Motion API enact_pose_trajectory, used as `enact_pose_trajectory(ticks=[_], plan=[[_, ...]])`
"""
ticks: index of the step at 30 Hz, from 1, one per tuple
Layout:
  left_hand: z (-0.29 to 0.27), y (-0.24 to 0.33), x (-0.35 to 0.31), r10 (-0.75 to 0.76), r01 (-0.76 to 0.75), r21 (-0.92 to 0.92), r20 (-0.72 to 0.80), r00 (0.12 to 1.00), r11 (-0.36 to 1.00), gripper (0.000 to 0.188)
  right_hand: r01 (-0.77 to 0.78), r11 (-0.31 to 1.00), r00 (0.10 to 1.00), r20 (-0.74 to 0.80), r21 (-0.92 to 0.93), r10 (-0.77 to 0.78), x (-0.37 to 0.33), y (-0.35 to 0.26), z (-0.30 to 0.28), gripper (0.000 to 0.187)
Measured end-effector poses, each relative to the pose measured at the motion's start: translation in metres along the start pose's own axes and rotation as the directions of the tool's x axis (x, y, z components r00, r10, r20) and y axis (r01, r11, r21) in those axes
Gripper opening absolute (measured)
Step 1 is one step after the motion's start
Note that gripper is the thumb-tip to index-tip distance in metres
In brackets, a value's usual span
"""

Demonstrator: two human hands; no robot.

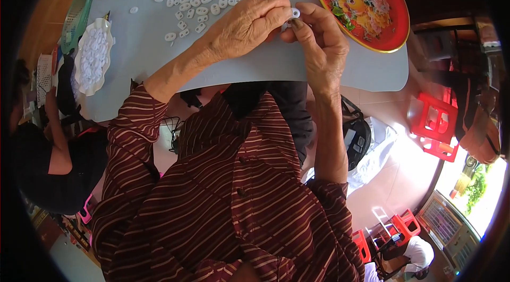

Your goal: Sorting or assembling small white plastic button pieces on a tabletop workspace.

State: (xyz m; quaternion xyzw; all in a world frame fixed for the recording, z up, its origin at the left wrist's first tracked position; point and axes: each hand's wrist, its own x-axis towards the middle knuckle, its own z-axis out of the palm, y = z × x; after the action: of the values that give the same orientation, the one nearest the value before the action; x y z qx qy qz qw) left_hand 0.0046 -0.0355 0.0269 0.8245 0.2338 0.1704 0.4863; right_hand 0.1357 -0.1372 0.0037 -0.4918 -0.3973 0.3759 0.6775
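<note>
My left hand (254,24) and my right hand (320,35) meet over the grey table (143,59). Between their fingertips they pinch a small white plastic piece (295,13) with a hole in it. Fingers of both hands are closed, and they hide most of the piece. Just beyond my left hand lie many loose white oval plastic pieces (195,2), several showing two holes. To the right of my right hand stands a round red tray (399,27) with a gold rim and a printed flower pattern; small bits seem to lie in it.
A white scalloped dish (110,37) heaped with small white pieces sits at the table's left edge, beside a green basket (78,16). Another person's arm (59,144) is at the left. A black bag (357,141) and red plastic stools (436,120) stand on the floor at right.
</note>
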Motion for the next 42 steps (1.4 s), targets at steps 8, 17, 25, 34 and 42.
enact_pose_trajectory(ticks=[8, 17, 25, 34, 42], plan=[[0.008, -0.005, -0.001, 0.038, -0.043, -0.052, -0.099, 0.994, 0.998, 0.033, 0.017, 1.0, 0.999, 0.028, 0.004, -0.017, 0.0, 0.009, -0.001, 0.035], [0.0, -0.009, -0.002, -0.028, 0.031, -0.103, 0.028, 0.999, 0.994, 0.031, 0.011, 0.999, 0.998, 0.058, -0.038, -0.009, -0.004, 0.01, -0.002, 0.033], [-0.004, -0.008, -0.002, -0.016, 0.021, -0.057, 0.086, 0.996, 0.998, 0.029, -0.003, 0.999, 0.997, 0.072, -0.051, 0.006, -0.005, 0.006, 0.0, 0.028], [0.003, -0.009, -0.007, -0.062, 0.065, -0.078, 0.04, 0.997, 0.995, 0.032, 0.152, 0.922, 0.988, 0.06, -0.356, -0.139, -0.008, 0.005, 0.007, 0.025], [0.006, -0.018, -0.007, -0.003, 0.003, -0.032, 0.02, 1.0, 0.999, 0.033, 0.119, 0.919, 0.993, 0.047, -0.377, -0.11, -0.011, 0.003, 0.008, 0.023]])
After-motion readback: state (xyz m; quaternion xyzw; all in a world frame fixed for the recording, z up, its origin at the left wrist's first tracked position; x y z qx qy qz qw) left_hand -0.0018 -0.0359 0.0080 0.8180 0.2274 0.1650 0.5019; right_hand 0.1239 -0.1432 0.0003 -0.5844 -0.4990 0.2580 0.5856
